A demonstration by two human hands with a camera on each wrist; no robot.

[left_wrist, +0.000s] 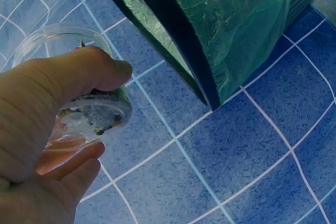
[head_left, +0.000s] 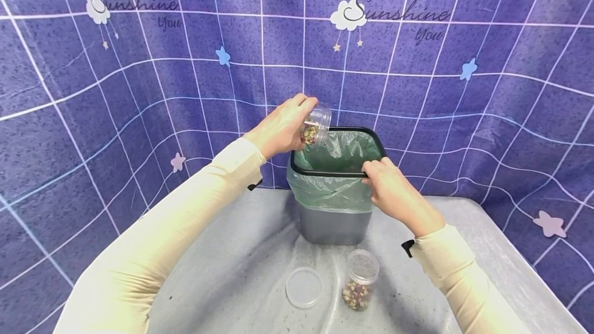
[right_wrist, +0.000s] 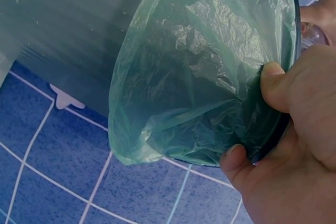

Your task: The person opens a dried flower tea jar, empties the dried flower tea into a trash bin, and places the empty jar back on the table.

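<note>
Jar tilted by lined bin, contents inside

L hand grasps jar near bin's far-left edge; R hand grips rim; prob pouring step, next move likely needs steeper tip over bin, held steady; rim could block; lid + 2nd jar on table in front

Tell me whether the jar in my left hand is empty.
Not empty: through the clear wall of the jar, yellow and reddish pieces show inside. Exactly how full it is, I cannot tell.
</note>
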